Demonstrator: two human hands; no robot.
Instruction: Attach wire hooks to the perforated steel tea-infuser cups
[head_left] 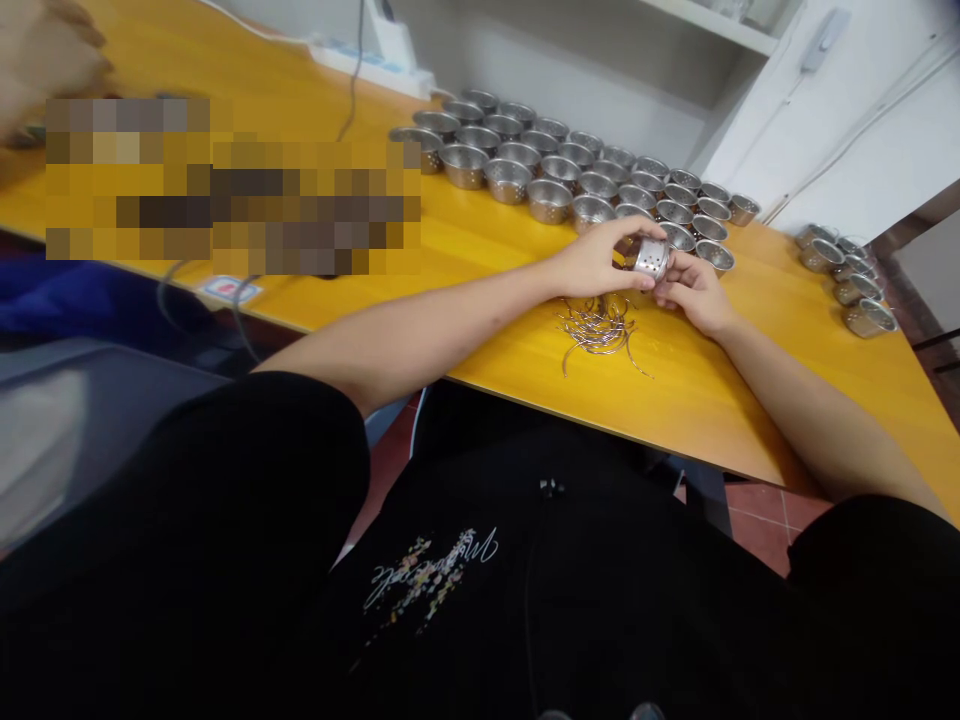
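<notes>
A small perforated metal cup (pixel 651 258) is held tilted above the table, between both hands. My left hand (pixel 600 258) is closed around it from the left, with the thumb below and the fingers over the top. At its right edge, the bent fingers and thumb of my right hand (pixel 697 292) are closed on the cup; whether they also pinch a wire cannot be made out. Just below the hands lies a loose heap of thin curved metal wires (pixel 598 328). Behind the hands, rows of similar metal cups (pixel 551 200) stand with their mouths up.
More cups (pixel 870 316) stand in a small group at the table's right edge. A white power strip (pixel 371 68) lies at the back of the yellow table (pixel 480 340). Another person's hand (pixel 52 65) shows at the far left, near a blurred-out area.
</notes>
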